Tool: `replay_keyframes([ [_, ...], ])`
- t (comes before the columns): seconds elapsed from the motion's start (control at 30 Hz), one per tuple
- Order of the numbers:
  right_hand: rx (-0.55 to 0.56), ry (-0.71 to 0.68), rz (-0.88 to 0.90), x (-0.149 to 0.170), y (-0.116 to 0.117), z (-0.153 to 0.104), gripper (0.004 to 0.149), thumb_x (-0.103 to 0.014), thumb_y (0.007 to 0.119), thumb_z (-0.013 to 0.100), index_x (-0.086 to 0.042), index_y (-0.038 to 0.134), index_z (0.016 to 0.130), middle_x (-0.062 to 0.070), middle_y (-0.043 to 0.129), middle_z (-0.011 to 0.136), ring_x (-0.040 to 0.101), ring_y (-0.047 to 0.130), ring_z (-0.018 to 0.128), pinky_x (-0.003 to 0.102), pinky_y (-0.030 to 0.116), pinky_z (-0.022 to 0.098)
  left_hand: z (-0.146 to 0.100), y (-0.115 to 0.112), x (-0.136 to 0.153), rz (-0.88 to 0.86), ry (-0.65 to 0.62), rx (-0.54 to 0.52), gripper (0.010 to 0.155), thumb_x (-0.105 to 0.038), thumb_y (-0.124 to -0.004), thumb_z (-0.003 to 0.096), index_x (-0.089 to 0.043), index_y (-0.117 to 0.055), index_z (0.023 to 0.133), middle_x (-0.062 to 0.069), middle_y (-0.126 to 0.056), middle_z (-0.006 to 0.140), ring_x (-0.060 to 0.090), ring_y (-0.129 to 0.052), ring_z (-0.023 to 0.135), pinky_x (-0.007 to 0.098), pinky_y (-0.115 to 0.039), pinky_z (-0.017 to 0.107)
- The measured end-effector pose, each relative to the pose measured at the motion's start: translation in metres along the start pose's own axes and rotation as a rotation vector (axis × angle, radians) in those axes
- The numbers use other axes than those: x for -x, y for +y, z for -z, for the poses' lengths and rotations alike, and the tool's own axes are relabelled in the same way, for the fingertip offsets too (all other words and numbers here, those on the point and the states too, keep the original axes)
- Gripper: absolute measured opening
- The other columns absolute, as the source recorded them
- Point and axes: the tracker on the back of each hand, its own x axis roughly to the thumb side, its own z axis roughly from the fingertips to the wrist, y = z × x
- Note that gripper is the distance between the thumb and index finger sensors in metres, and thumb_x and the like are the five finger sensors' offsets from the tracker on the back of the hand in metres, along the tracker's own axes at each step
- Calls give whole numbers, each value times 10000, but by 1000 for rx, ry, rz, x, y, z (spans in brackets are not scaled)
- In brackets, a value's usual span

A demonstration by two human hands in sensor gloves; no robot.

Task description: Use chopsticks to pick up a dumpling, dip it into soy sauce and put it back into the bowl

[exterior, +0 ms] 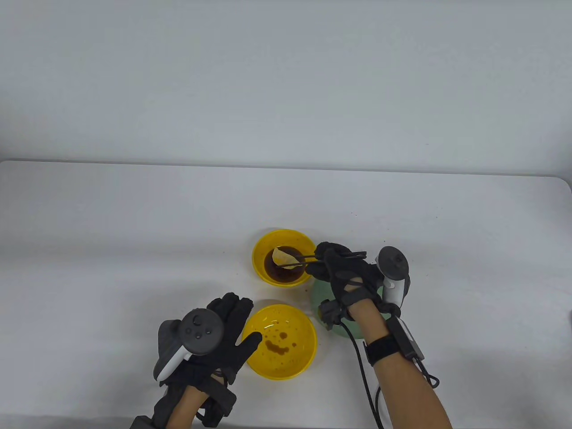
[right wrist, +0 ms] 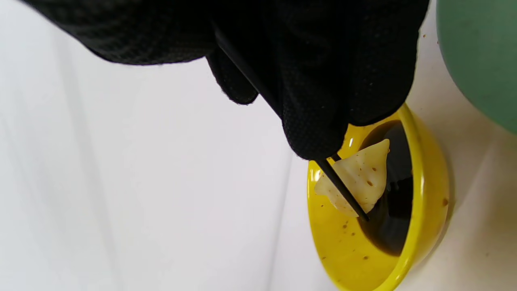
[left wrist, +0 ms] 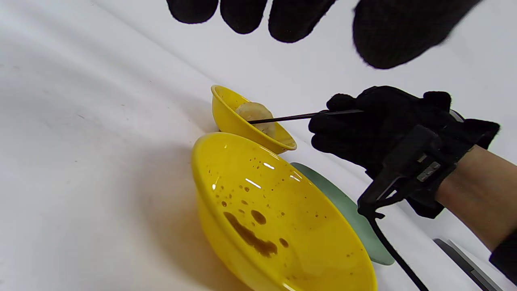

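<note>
My right hand (exterior: 333, 268) grips black chopsticks (exterior: 297, 260) that pinch a pale dumpling (exterior: 283, 258) over the dark soy sauce in the small yellow bowl (exterior: 263, 250). In the right wrist view the dumpling (right wrist: 361, 178) hangs at the chopsticks' tips (right wrist: 343, 190), just above the sauce (right wrist: 394, 218). The left wrist view shows the dumpling (left wrist: 254, 113) at the far bowl's rim. A larger yellow bowl (exterior: 299, 357) with sauce spots sits nearer me. My left hand (exterior: 228, 326) lies flat beside it, its thumb touching the bowl's left rim.
A green plate (exterior: 328, 295) lies under my right wrist, right of both bowls; its edge (left wrist: 343, 202) shows behind the near bowl (left wrist: 282, 226). A cable trails from my right wrist. The white table runs to a pale wall behind.
</note>
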Motion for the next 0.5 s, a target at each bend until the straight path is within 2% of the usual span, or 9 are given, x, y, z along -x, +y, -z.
replay_keyframes([
  [0.13,-7,4,-28,6,2,1,452,-303,790,512,-6,794,852,371,710,872,400,1025,629,546,857,481,0,-1,-1,9,-5,1,792,-645,-684,477,-383,-369,1154,-22,-294,1241,373,-308,1189,674,-159,803],
  [0.37,-8,-28,36,-1,-1,-4,450,-308,787,514,-13,792,854,365,709,877,393,1024,636,542,857,486,0,-1,-1,6,2,2,792,-645,-684,477,-383,-368,1154,-20,-294,1241,373,-307,1189,674,-158,803],
  [0.5,1,-23,-21,6,1,-2,450,-299,791,511,-2,795,849,375,709,870,404,1024,625,551,854,477,0,-2,-1,11,5,8,793,-647,-682,476,-385,-365,1155,-13,-292,1242,373,-308,1189,675,-158,803],
])
